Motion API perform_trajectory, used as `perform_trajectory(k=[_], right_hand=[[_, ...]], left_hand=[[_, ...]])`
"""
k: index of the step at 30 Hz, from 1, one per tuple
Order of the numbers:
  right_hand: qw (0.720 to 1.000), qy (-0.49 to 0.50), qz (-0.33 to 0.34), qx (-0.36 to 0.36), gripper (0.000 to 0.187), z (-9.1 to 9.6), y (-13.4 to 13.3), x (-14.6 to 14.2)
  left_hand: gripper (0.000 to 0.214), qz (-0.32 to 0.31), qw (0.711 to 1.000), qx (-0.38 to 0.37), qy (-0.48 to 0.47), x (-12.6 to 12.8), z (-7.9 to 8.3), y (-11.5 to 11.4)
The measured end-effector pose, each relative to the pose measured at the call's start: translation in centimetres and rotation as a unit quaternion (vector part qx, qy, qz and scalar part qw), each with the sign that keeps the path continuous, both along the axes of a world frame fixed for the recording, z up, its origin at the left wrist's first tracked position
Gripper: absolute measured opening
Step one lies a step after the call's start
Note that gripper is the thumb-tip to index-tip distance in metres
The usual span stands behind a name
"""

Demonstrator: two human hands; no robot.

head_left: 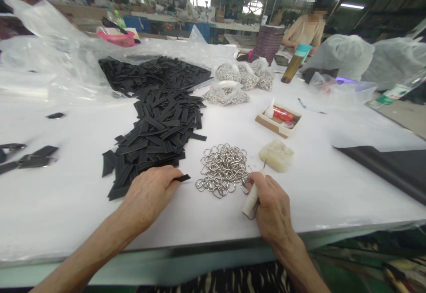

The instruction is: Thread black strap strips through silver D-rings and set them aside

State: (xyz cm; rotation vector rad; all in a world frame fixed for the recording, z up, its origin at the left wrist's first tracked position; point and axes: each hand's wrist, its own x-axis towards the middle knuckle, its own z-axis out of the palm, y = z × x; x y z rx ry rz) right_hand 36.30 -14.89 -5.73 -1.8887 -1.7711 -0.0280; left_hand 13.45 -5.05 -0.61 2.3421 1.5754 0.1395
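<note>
My left hand [149, 193] rests on the white table [66, 204], fingers closed in a pinch on a short black strip [181, 178] at the near edge of a large pile of black strips [156, 129]. My right hand [271, 206] is closed round a white-handled tool [250, 202] whose thin metal tip points up toward a pale lump [276, 154]. Its fingertips touch the near right edge of a heap of metal D-rings [223, 169] lying between my hands.
Bags of metal rings [244, 80] and a small cardboard tray [278, 120] with a tube sit farther back. A brown bottle [294, 62], clear plastic bags [46, 53] and dark sheet material [389, 164] lie around. Another person [308, 27] works at the far side.
</note>
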Motion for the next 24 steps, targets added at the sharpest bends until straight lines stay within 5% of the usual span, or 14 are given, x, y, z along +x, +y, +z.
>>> perform_trajectory(k=[4,7,14,19,24], right_hand=[[1.0,-0.01,0.01,0.009,0.023,0.1,0.1,-0.3],[1.0,0.026,0.008,0.002,0.021,0.2,0.0,-0.4],[0.966,0.256,-0.014,0.003,0.002,1.0,-0.1,-0.6],[0.96,0.276,-0.018,0.037,0.005,1.7,0.2,-1.2],[0.966,0.243,0.026,0.082,0.008,1.6,0.2,-2.0]], left_hand=[[0.02,0.009,0.99,-0.003,-0.14,0.9,0.6,-1.1],[0.017,0.022,0.962,-0.092,-0.256,2.5,1.2,-2.1],[0.014,0.07,0.78,-0.451,-0.429,6.0,0.1,-3.6],[0.016,0.071,0.719,-0.514,-0.463,6.9,-1.3,-4.0],[0.021,0.06,0.697,-0.523,-0.486,6.9,-2.0,-3.9]])
